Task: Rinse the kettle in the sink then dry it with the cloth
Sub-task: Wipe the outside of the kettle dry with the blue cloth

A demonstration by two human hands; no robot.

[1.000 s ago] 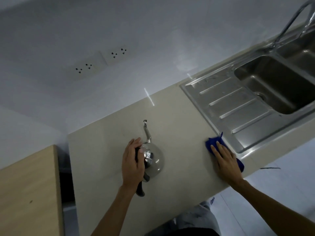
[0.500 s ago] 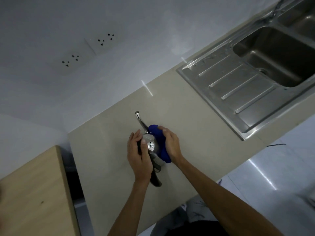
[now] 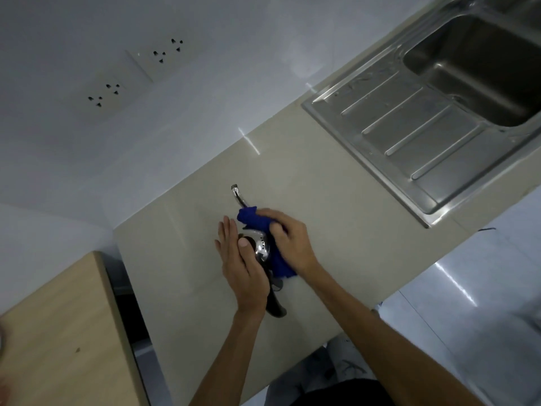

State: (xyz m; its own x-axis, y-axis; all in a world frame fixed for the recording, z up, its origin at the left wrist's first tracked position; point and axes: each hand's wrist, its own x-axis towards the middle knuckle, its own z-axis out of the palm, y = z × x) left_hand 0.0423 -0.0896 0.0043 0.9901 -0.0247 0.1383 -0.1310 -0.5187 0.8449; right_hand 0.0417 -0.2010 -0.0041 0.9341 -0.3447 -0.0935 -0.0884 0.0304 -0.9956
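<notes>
A small shiny steel kettle [image 3: 261,247] with a thin curved spout and a black handle stands on the beige countertop [image 3: 322,206]. My left hand [image 3: 243,265] lies over its left side and handle, thumb on the black lid knob. My right hand [image 3: 288,238] presses a blue cloth [image 3: 254,219] against the kettle's right side and the base of the spout. Most of the kettle body is hidden under the hands and cloth. The steel sink [image 3: 480,68] is at the upper right.
A ribbed steel drainboard [image 3: 409,127] joins the sink on its left. A wooden surface [image 3: 58,332] sits at the lower left, past a dark gap. Wall sockets [image 3: 131,71] are on the white wall behind. The counter's front edge runs close under my forearms.
My right hand picked the blue cloth up from beside the drainboard and brought it left onto the kettle. The left hand stayed on the kettle. The view shifted, pushing the sink further up and right.
</notes>
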